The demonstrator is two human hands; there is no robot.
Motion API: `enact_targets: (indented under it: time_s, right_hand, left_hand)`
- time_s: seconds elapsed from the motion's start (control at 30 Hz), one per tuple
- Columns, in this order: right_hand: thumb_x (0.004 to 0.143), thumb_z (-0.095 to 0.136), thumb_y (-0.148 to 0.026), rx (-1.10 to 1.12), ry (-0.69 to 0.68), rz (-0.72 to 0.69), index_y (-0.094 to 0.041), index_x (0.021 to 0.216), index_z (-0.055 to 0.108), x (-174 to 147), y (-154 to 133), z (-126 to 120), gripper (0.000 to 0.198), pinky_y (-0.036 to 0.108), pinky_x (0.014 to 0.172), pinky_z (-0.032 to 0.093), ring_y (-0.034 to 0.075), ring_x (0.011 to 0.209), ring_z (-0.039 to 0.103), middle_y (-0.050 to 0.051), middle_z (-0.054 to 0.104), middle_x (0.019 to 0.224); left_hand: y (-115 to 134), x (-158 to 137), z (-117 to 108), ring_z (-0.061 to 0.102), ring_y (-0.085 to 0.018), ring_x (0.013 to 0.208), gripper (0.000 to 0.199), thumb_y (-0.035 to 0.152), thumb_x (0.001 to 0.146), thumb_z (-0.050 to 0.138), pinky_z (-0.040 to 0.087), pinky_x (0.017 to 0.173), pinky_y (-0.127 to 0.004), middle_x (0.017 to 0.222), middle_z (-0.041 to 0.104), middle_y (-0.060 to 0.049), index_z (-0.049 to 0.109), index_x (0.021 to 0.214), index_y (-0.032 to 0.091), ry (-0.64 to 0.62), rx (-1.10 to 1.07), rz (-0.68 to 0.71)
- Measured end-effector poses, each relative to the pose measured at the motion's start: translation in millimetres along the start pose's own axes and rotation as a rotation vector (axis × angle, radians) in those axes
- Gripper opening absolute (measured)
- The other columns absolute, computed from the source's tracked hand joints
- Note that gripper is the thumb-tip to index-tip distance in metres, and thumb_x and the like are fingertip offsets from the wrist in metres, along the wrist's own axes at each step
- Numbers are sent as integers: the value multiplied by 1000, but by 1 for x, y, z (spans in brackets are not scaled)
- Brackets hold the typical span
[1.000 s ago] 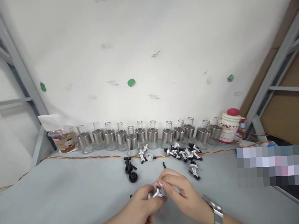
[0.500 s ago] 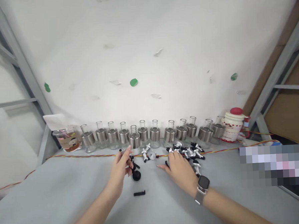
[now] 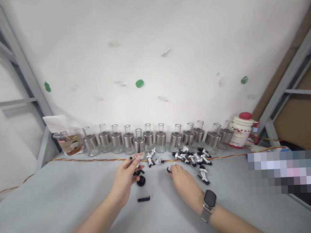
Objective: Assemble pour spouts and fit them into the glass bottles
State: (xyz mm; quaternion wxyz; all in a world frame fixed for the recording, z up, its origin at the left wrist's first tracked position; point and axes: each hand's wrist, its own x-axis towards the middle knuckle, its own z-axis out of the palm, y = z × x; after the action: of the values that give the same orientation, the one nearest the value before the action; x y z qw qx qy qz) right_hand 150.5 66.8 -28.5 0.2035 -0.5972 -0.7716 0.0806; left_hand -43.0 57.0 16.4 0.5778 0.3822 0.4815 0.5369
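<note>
My left hand (image 3: 125, 179) is closed around a silver-and-black pourer spout, mostly hidden by the fingers. Just right of its fingertips are a round black cap (image 3: 141, 181) and other dark parts. Closer to me lies a black strip (image 3: 143, 199) with one upturned end. My right hand (image 3: 183, 181), wearing a watch, pinches a small black hooked piece (image 3: 168, 170) close above the table. Behind it is a heap of silver-and-black pourer spouts (image 3: 196, 157). One more spout (image 3: 204, 174) lies apart, to the right of this hand.
Several glass bottles with steel sleeves (image 3: 161, 138) stand in a row along the white wall. A twisted cable (image 3: 95, 160) runs across the table before them. A plastic drink cup (image 3: 69, 143) stands at the left end, a white-and-red tumbler (image 3: 239, 131) at the right.
My right hand has drawn back from the heap of spouts toward me, with the black hooked piece in its fingers. The left hand has shifted only slightly.
</note>
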Motion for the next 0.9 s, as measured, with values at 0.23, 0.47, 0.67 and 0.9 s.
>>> enact_targets:
  time_s: [0.23, 0.47, 0.67, 0.9]
  right_hand:
    - [82, 45, -29, 752, -102, 9, -17, 80, 51, -6, -4, -19, 14, 24, 55, 41, 12, 56, 52, -2, 54, 61]
    - [62, 69, -41, 1423, -274, 182, -15, 64, 57, -21, -26, -38, 29, 23, 51, 31, 8, 48, 43, -2, 53, 56]
    - [62, 70, -37, 1626, -391, 218, -15, 57, 49, -29, -32, -30, 32, 21, 47, 20, 6, 45, 34, -5, 45, 47]
    - [68, 67, -31, 1707, -417, 233, -14, 57, 51, -33, -33, -28, 26, 21, 49, 22, 6, 46, 27, -7, 36, 47]
  left_hand:
    - [-13, -14, 18, 48, -8, 64, 25, 36, 65, 68, 33, 50, -19, 79, 50, 0, 55, 76, 17, -148, -152, -118]
    - [-20, -25, 29, 28, -5, 43, 44, 59, 75, 41, 15, 40, -18, 54, 35, 6, 55, 79, 18, -364, -150, -167]
    - [-37, -22, 32, 29, -6, 40, 58, 61, 75, 38, 10, 38, -18, 54, 35, 6, 45, 120, 25, -389, -69, -159]
    - [-43, -22, 41, 22, -5, 30, 86, 78, 62, 31, 8, 31, -17, 40, 29, 9, 41, 125, 22, -458, -88, -243]
